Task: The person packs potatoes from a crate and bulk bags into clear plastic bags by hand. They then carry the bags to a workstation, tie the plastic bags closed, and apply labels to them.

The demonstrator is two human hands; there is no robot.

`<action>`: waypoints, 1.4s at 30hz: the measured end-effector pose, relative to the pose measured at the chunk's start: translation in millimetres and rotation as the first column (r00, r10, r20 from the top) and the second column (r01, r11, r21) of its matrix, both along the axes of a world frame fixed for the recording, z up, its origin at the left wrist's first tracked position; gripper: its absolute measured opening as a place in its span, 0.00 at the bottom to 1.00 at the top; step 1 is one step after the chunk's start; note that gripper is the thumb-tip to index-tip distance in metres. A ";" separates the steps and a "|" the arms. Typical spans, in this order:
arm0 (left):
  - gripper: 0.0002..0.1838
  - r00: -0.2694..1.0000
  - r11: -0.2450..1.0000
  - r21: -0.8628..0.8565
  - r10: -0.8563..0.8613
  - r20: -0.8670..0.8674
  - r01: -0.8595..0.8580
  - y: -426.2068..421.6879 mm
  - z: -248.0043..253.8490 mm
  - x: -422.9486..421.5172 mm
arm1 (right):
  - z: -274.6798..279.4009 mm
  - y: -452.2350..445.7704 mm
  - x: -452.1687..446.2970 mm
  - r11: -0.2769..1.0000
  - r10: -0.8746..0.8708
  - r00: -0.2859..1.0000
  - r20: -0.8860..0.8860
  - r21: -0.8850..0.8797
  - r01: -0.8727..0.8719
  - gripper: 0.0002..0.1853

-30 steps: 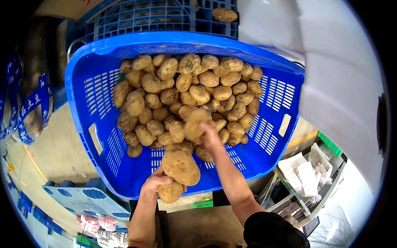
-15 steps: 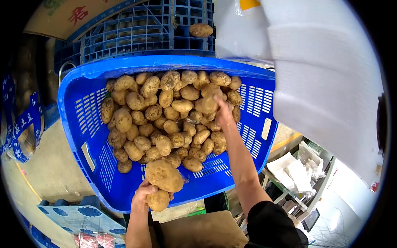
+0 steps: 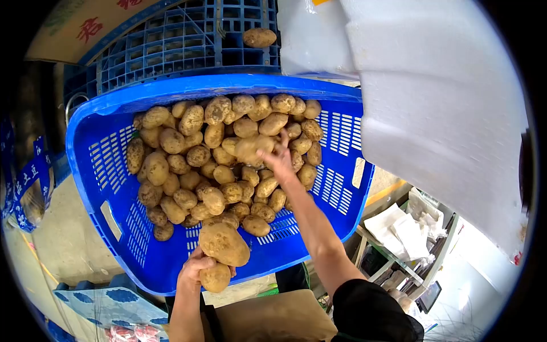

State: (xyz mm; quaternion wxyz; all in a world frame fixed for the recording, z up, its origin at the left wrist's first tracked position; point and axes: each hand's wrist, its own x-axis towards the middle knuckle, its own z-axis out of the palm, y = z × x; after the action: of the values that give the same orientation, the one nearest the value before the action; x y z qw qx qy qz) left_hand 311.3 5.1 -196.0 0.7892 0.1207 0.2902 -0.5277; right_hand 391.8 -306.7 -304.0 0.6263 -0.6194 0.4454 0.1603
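Over the blue basket (image 3: pixel 199 83) | right hand (image 3: pixel 280 159) shifted inward from right side of potato pile (image 3: pixel 198 155), fingers spread, blurred potato (image 3: pixel 254 150) at thumb, can't tell if gripped | left hand (image 3: pixel 196 267) unchanged, holding big potato (image 3: pixel 224 244), small potato (image 3: pixel 215 277) by near rim | handling continues within pile

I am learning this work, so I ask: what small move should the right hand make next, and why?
Probably the right hand should close its fingers more securely around the blurred potato at its thumb. The fingers look spread, though blur hides whether it has a grip, and the left hand is occupied, holding a large potato and a smaller one.
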 end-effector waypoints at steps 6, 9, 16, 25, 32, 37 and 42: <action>0.41 0.998 0.992 0.116 -0.062 0.023 0.059 -7.0 -1.8 0.0 | -27.9 17.8 -73.8 0.837 0.528 0.839 0.133 -0.250 -0.487 0.38; 0.41 0.998 0.995 0.091 -0.053 0.020 0.051 -6.0 -6.8 -1.7 | 10.0 13.7 -72.1 0.960 0.114 0.979 0.167 0.236 -0.152 0.35; 0.44 1.000 0.993 0.116 -0.003 -0.026 0.006 -13.7 -0.2 -4.4 | 55.2 -1.9 -138.7 0.597 -0.488 0.872 -0.038 0.715 0.365 0.48; 0.44 0.993 0.973 0.205 -0.114 0.042 0.103 -83.0 103.1 -85.4 | 226.0 -2.8 -173.3 0.443 -0.066 0.993 -0.096 0.889 0.115 0.59; 0.44 0.993 0.970 0.221 -0.114 0.040 0.103 -129.8 276.5 -166.5 | 351.6 -78.9 -283.3 0.542 0.041 0.952 -0.303 0.807 0.233 0.43; 0.42 0.962 0.986 0.127 -0.139 0.235 0.112 -146.6 378.2 -166.5 | 433.4 -78.6 -317.8 0.165 -0.453 0.867 0.207 0.975 -0.146 0.29; 0.42 0.871 0.937 0.041 -0.339 0.356 0.347 -143.1 444.2 -173.2 | 497.5 -62.4 -389.1 0.165 -0.834 0.522 -0.178 0.822 0.544 0.26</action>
State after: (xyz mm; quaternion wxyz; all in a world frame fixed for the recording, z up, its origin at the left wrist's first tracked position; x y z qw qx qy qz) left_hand 138.1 -138.1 248.2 0.7239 0.2545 0.1096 -0.6318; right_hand 2.7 -369.1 193.5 0.8927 0.0006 0.4456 -0.0677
